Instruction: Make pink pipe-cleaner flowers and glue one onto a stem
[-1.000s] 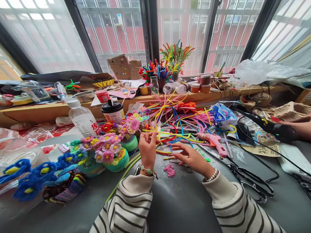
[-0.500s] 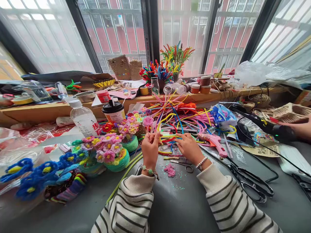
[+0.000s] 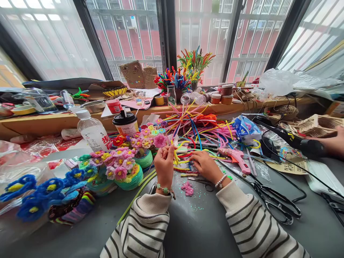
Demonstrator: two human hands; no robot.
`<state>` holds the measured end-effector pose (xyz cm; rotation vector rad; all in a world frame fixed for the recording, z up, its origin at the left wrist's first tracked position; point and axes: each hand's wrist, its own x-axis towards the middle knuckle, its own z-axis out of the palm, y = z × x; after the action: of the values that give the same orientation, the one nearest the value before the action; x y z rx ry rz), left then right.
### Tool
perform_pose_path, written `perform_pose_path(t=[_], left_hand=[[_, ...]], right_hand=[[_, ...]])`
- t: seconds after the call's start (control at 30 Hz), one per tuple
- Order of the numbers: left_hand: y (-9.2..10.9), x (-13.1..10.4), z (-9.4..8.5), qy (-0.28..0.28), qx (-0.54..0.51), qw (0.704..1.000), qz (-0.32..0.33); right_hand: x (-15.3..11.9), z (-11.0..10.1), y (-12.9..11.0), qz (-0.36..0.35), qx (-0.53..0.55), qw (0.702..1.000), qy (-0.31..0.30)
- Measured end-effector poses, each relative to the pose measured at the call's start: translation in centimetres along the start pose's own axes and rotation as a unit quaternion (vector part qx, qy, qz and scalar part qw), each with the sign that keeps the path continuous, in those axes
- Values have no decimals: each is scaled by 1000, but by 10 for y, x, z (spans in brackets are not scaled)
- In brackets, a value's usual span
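My left hand [image 3: 164, 165] is raised over the table, its thumb and fingers pinched together. A fluffy pink pipe-cleaner flower [image 3: 160, 141] shows just above its fingers and appears to be held there, its stem hidden. Beside the fingertips is a yellow pipe cleaner [image 3: 176, 157]. My right hand [image 3: 206, 165] reaches palm down over loose coloured pipe cleaners [image 3: 185, 162], its fingers stretched forward and slightly bent. Small green pieces [image 3: 229, 177] show beside the right wrist. Between the wrists, a small pink fuzzy piece [image 3: 187, 188] lies on the grey table [image 3: 197, 229].
Finished flower pots [image 3: 130, 179] and a water bottle [image 3: 92, 130] stand on the left. To the right lie a pink glue gun [image 3: 238, 159] and black scissors [image 3: 278, 204]. Another person's hand [image 3: 330, 141] is at the far right, by a wooden-stick basket [image 3: 319, 125].
My left hand has shifted slightly left, and the pink flower has moved left and lower with it. My right hand has drawn back a little. Green pieces now show by its wrist.
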<state>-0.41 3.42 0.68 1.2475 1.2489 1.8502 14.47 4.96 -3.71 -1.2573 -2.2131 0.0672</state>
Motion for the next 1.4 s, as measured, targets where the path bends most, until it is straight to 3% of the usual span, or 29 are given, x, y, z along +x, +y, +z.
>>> perform_pose_path(t=[0.3, 0.43, 0.6, 0.77, 0.9, 1.23, 1.4], left_hand=[[4, 2, -1, -8, -35, 999, -23], [3, 3, -2, -16, -28, 999, -24], [2, 4, -3, -12, -25, 999, -22], [1, 4, -2, 5, -4, 1000, -19], [0, 3, -2, 15, 21, 1000, 0], [0, 2, 0, -34, -37, 997, -52], [-5, 1, 1, -120, -40, 989, -78]], right_hand=[[1, -2, -2, 12, 54, 998, 23], [0, -1, -5, -17, 39, 999, -3], [-1, -8, -15, -35, 70, 997, 19], [-4, -10, -19, -79, 67, 993, -55], [-5, -3, -19, -59, 25, 995, -70], [-3, 6, -18, 53, 9, 999, -12], [-3, 1, -23, 50, 78, 993, 73]])
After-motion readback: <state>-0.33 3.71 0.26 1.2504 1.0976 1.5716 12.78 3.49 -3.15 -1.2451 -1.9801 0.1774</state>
